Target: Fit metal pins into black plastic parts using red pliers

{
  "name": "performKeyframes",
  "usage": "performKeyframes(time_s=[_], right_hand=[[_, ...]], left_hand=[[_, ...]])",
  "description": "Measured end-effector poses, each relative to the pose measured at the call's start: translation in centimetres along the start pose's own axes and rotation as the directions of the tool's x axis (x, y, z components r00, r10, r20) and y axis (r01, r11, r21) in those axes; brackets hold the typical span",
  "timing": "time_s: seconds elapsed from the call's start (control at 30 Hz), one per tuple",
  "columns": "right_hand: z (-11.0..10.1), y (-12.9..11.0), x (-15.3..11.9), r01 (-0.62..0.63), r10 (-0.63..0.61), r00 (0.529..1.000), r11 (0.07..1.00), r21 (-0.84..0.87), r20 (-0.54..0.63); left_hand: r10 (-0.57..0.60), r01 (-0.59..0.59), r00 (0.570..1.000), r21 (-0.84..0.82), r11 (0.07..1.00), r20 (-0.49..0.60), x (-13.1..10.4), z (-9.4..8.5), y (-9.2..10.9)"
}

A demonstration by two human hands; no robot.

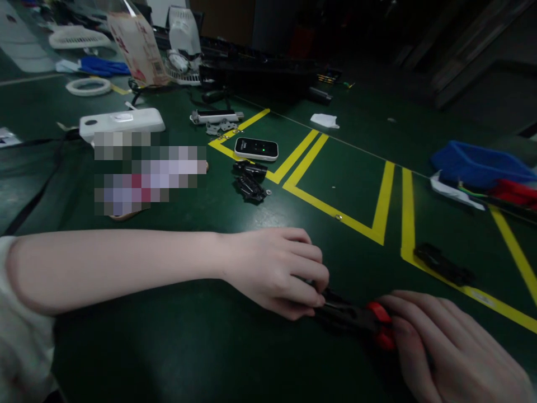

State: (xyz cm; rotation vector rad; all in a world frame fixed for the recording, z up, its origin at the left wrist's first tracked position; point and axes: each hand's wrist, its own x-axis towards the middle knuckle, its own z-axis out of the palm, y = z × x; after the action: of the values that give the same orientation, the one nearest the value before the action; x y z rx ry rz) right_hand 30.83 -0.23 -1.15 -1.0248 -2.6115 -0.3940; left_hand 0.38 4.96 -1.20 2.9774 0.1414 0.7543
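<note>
My right hand (448,347) is closed round the red handles of dark-jawed pliers (361,322) at the lower right. The jaws point left, toward my left hand (285,274). My left hand has its fingers curled together on a small dark part (331,296) at the plier tips; most of it is hidden under the fingers. Beyond my left hand, several black pieces (250,187) lie in a small pile, with a small metal ring (269,192) beside them. Another black part (442,264) rests on yellow tape, above my right hand.
The green table (168,347) has yellow tape outlines (335,211). A black-and-white device (256,149) lies behind the black pieces. At left are a white power strip (121,123) and a blurred-out flat object (155,179). A blue tray (478,162) stands at right; a bag (136,47) and fan (184,33) stand behind.
</note>
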Motion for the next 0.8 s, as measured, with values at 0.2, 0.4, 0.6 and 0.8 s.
performKeyframes(time_s=[0.2, 0.4, 0.6, 0.8], right_hand=[[0.1, 0.0, 0.1, -0.007, 0.007, 1.000, 1.000, 0.001, -0.003], [0.2, -0.2, 0.4, -0.011, 0.011, 1.000, 0.999, 0.041, 0.002], [0.1, -0.6, 0.9, -0.031, 0.034, 0.998, 0.997, 0.066, -0.047], [0.2, -0.5, 1.0, -0.056, 0.064, 0.996, 0.990, 0.129, -0.060]], left_hand=[[-0.147, 0.150, 0.988, -0.102, 0.983, 0.035, 0.2, 0.0, 0.5], [-0.349, 0.380, 0.919, -0.180, 0.907, 0.181, 0.6, 0.4, 0.5], [-0.405, 0.471, 0.876, -0.286, 0.835, 0.261, 0.8, 0.3, 0.7], [-0.402, 0.470, 0.874, -0.268, 0.841, 0.272, 1.1, 0.2, 0.8]])
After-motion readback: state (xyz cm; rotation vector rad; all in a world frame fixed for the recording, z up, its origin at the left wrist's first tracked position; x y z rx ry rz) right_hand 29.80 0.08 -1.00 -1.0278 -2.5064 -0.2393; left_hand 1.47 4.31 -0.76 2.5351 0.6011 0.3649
